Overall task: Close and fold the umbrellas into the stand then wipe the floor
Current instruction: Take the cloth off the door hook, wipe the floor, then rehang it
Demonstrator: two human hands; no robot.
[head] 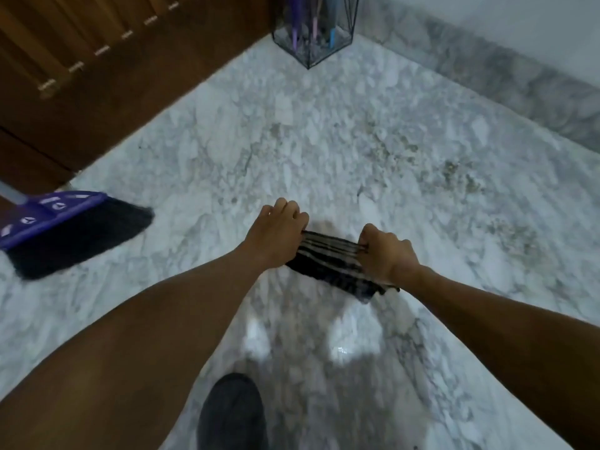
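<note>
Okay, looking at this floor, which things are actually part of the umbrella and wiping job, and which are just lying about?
Part of the job:
- striped cloth, gripped by the left hand and right hand
- marble floor
- glass umbrella stand in the corner, with umbrellas in it

Just lying about:
- purple broom at left
- wooden door

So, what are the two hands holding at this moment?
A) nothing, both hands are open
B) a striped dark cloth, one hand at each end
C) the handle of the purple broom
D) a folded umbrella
B: the left hand and the right hand each grip an end of the striped cloth, stretched between them above the marble floor; the purple broom lies apart at the left.
</note>
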